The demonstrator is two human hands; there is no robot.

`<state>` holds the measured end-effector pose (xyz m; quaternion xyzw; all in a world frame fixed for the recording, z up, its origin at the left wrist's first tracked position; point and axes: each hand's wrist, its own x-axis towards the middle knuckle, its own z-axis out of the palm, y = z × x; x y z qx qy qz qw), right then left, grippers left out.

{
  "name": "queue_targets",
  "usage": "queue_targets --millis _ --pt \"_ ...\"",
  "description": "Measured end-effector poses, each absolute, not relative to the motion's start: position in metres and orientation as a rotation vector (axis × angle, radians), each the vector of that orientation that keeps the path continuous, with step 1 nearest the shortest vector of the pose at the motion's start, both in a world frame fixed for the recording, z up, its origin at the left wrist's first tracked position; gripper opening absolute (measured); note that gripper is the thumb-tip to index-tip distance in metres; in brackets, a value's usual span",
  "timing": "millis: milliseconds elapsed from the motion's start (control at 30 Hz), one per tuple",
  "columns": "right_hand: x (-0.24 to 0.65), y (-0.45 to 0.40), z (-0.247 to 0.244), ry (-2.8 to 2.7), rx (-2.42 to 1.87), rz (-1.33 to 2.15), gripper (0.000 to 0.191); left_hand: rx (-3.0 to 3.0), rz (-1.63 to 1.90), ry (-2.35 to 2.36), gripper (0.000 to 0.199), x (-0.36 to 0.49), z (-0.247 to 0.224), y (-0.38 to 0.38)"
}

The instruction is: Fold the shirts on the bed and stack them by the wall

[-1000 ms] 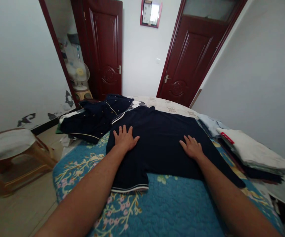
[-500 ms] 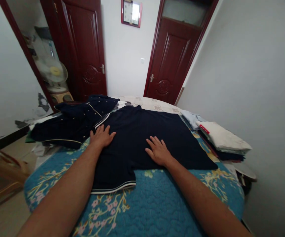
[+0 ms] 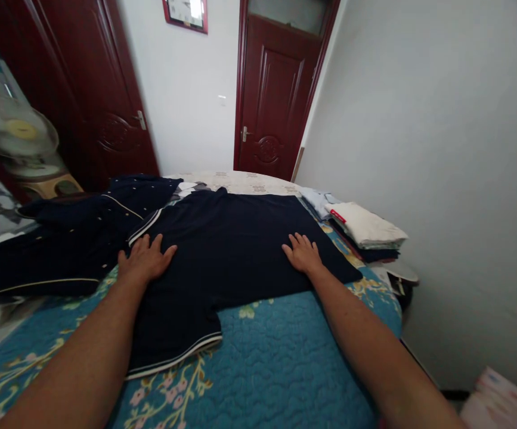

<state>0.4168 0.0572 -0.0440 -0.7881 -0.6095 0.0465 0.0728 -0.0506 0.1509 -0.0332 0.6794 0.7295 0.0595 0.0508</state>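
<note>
A dark navy short-sleeved shirt lies spread out on a teal floral quilt. White stripes edge its sleeve cuffs, one near me and one at the far left. My left hand rests on the shirt's left part, close to the striped far cuff, with fingers spread. Toward the hem end on the right, my right hand lies flat on the cloth, its fingers stretched out. Neither hand grips the fabric.
Dark dotted clothing with pale piping lies heaped at the left. A stack of folded clothes, cream on top, stands at the right edge by the wall. Beyond the bed are two red doors and a fan.
My right hand has slid right along the shirt toward its hem, so the hands are farther apart. The left hand stays near the far cuff. The camera view has turned right.
</note>
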Motion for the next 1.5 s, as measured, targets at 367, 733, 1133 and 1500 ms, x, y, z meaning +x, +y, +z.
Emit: queue_targets --millis 367,733,1133,1500 --pt "0.519 0.010 -0.058 -1.599 -2.577 -0.061 0.075 2.108 0.265 2.209 0.094 -0.055 -0.040 0.158" --pt "0.538 -0.024 -0.066 -1.645 -2.448 -0.269 0.066 2.282 0.217 2.077 0.089 -0.078 -0.052 0.138" --pt "0.574 -0.053 -0.095 -1.707 -2.090 -0.436 0.054 2.564 0.490 1.794 0.063 -0.107 -0.048 0.032" --pt "0.577 -0.097 -0.090 -1.695 -2.090 -0.293 0.042 2.624 0.618 1.230 0.057 -0.131 -0.037 -0.070"
